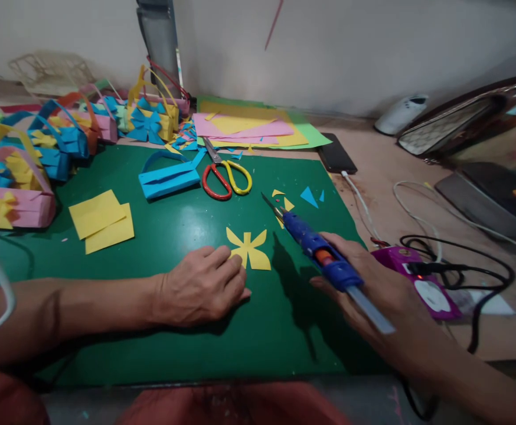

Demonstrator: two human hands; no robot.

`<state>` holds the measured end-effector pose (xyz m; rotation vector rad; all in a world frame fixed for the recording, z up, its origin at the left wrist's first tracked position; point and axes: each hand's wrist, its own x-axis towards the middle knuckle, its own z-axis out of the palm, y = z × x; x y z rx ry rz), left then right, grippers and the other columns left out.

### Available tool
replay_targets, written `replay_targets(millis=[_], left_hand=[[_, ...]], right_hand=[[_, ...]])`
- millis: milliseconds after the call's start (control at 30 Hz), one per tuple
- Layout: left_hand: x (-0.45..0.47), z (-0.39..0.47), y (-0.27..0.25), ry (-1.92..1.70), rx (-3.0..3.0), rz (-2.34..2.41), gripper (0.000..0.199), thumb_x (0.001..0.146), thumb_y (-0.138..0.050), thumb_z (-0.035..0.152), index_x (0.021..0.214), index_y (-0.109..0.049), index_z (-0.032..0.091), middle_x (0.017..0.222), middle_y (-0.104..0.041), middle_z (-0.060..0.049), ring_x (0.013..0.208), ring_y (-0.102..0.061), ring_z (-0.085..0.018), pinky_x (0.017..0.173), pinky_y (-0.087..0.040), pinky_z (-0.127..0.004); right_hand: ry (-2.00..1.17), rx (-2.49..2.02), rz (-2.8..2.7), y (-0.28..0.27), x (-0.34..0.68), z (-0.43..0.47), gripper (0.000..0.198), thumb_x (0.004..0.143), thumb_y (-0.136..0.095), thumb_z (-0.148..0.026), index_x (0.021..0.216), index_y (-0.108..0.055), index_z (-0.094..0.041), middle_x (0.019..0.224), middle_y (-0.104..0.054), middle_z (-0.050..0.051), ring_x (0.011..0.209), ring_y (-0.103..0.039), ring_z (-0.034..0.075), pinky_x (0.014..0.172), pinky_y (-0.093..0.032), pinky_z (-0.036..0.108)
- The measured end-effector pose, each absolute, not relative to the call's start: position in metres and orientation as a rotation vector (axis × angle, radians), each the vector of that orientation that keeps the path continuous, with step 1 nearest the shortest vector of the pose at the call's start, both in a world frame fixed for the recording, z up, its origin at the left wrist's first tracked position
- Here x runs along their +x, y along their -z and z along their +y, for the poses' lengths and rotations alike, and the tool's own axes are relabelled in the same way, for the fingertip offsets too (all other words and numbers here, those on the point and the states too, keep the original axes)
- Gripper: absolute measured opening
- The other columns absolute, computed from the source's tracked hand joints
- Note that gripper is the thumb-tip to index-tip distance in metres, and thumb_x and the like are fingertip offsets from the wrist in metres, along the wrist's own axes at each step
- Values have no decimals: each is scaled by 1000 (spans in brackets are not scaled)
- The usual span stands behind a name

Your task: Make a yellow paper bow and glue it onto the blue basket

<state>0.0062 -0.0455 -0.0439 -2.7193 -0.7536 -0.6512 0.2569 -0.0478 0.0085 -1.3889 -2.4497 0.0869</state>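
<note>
My right hand is wrapped around a blue glue gun with a clear glue stick sticking out of its back. The nozzle points up and left, above the green mat. My left hand rests on the mat with curled fingers on the lower left petal of a yellow paper flower cutout; the fingertips are hidden. Beyond lie a folded blue paper basket and scissors with red and yellow handles. Two yellow paper pieces overlap at the left.
Finished paper baskets crowd the left side. Coloured sheets lie at the back, near a phone on a cable. Paper scraps are beyond the nozzle. A purple power box with black cords sits at the right.
</note>
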Motion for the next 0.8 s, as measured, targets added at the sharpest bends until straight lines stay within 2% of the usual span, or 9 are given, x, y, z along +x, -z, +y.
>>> replay_targets(millis=[67,167,267,333,400,467,600,733,800], left_hand=[[4,-41,43,616,-2652,-804,26,92,-46,30,82,-62,13,73,-65,-6,63,-54,-19,49,-36,-30],[2,-32,44,532,-2634,-980,21,91,-47,28,85,-61,14,74,-64,-5,64,-53,-18,51,-36,-30],[1,-20,44,492,-2750,-1288,21,90,-47,30,97,-61,14,90,-65,-7,78,-57,-20,60,-41,-30],[3,-10,41,472,-2823,-1535,25,89,-47,28,107,-59,15,99,-63,-9,87,-57,-22,65,-43,-31],[5,2,36,427,-2884,-1736,27,86,-49,25,109,-59,15,101,-61,-9,88,-57,-21,67,-43,-31],[8,12,31,364,-2926,-1862,24,82,-53,24,102,-62,16,98,-59,-8,84,-57,-21,67,-43,-31],[10,22,27,299,-2977,-1928,15,77,-56,19,88,-65,17,89,-57,-6,77,-55,-18,66,-41,-30],[6,22,31,445,-3007,-1843,10,75,-55,16,77,-64,15,80,-55,-4,69,-52,-15,63,-40,-29],[3,21,35,571,-3005,-1799,9,75,-54,14,74,-62,15,77,-54,-3,67,-51,-15,62,-40,-29]], right_hand=[[222,-1223,-2570,-6,260,-47,42,89,-40,-21,128,-43,-6,108,-64,19,90,-67,27,64,-56,33],[713,-1231,-2612,0,264,-46,40,87,-38,-10,126,-44,-4,109,-63,22,92,-66,28,56,-53,30],[1055,-1291,-2566,3,267,-45,39,87,-40,-4,125,-47,-5,108,-65,20,88,-65,26,55,-49,28],[1165,-1353,-2553,0,266,-40,39,88,-39,-4,126,-47,-4,109,-64,20,85,-64,25,54,-46,28],[1173,-1465,-2590,-6,260,-32,41,90,-35,-6,130,-45,-4,110,-64,21,81,-63,26,51,-43,30],[1080,-1624,-2650,-15,251,-19,45,91,-31,-6,135,-42,-6,109,-63,19,77,-62,26,49,-41,30],[839,-1845,-2682,-27,228,19,50,92,-27,-7,141,-32,-6,109,-61,21,89,-61,30,59,-43,34],[573,-1934,-2663,-20,214,62,59,85,-32,0,143,-27,-9,111,-59,22,90,-62,30,63,-42,35],[479,-1945,-2657,-12,212,78,56,85,-35,-1,140,-32,-7,111,-58,24,91,-62,31,65,-42,36]])
